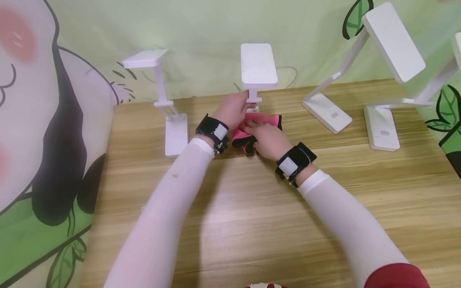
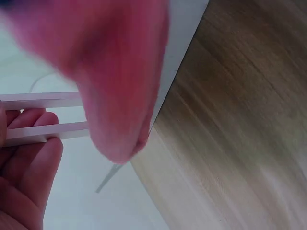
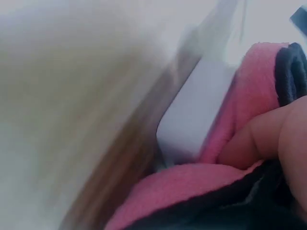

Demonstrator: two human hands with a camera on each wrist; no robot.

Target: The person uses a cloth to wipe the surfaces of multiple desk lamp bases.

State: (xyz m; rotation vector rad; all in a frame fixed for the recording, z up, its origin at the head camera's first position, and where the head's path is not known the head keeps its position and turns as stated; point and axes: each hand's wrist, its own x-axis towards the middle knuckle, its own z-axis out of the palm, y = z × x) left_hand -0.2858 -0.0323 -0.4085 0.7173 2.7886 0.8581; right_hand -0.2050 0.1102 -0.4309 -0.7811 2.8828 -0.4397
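Note:
A white desk lamp point(image 1: 257, 64) stands at the back middle of the wooden table, with its flat head above my hands. My left hand point(image 1: 232, 109) holds the lamp's stem point(image 2: 72, 130), its fingers behind the two thin bars in the left wrist view. In my right hand point(image 1: 269, 139) is a pink cloth point(image 1: 265, 117) with black edging, bunched and folded under the fingers. The cloth lies against the lamp's white base point(image 3: 195, 108) and hides much of it. A blurred pink fold of cloth point(image 2: 120, 105) fills the upper left wrist view.
To the left stands another white desk lamp point(image 1: 176, 134). On the right are two more, one with its base point(image 1: 327, 114) angled and one point(image 1: 382, 130) nearer the table's right edge. A printed backdrop point(image 1: 201, 48) hangs close behind the table point(image 1: 245, 224).

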